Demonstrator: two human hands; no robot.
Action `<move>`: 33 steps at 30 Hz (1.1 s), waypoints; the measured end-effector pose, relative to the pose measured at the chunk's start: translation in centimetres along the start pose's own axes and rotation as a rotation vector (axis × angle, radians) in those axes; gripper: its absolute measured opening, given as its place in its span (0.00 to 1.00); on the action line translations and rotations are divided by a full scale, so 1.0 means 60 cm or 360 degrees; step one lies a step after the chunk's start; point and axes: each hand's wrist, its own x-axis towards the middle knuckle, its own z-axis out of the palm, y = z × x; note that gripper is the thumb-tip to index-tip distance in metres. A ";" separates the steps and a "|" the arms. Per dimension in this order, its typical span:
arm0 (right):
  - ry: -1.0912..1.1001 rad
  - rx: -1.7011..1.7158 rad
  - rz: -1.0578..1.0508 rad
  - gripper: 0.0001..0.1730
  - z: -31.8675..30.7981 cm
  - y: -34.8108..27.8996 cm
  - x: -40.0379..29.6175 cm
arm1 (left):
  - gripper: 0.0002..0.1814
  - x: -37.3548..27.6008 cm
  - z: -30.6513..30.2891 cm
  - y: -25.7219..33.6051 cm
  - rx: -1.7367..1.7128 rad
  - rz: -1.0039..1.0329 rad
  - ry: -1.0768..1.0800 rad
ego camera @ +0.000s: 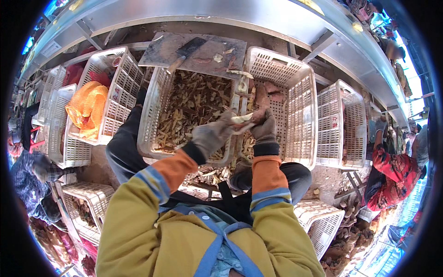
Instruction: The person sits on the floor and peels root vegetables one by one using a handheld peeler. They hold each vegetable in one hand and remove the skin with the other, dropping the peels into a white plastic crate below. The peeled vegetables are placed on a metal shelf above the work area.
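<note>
My right hand (264, 127), in a grey-brown glove, grips a reddish-brown root (258, 115) above the right-hand plastic crate's near-left part. Opposite it, my gloved left hand (211, 136) has its fingers curled at the root's pale end; what lies inside them is hidden. A pale, freshly cut strip (242, 118) shows between the two hands. Under my left hand stands a white plastic crate (147, 121) full of brown and cream peelings (197, 100). More reddish roots (273, 90) lie in the right-hand crate (301, 107).
A cleaver (191, 47) with a wooden handle rests on a grey board (155, 52) across the left crate's far end. Beyond runs a metal table (242, 12). An orange mesh bag (88, 105) fills a crate at left. Co-workers sit at left (31, 183) and right (398, 173).
</note>
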 end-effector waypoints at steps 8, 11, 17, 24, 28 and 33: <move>0.0233 0.0002 -0.0172 0.16 -0.021 -0.008 0.019 | 0.24 -0.070 0.023 -0.199 0.0506 0.0007 -0.0236; 0.0375 0.0038 -0.0085 0.17 -0.004 0.001 0.005 | 0.24 -0.034 -0.016 -0.084 -0.0128 -0.0158 0.0080; 0.0203 0.0021 -0.0147 0.17 0.004 0.008 -0.005 | 0.24 0.021 0.012 0.033 0.0186 0.0078 -0.0034; -0.0053 -0.0001 -0.0223 0.16 -0.072 0.001 0.025 | 0.23 -0.092 0.001 -0.156 0.0098 -0.0153 0.0186; 0.0195 0.0002 -0.0290 0.13 -0.088 0.002 0.041 | 0.21 -0.006 0.017 -0.028 -0.0168 0.0012 0.0142; 0.0382 -0.0212 -0.0602 0.15 -0.028 0.019 0.027 | 0.20 0.003 0.062 -0.057 -0.0076 0.0041 -0.0141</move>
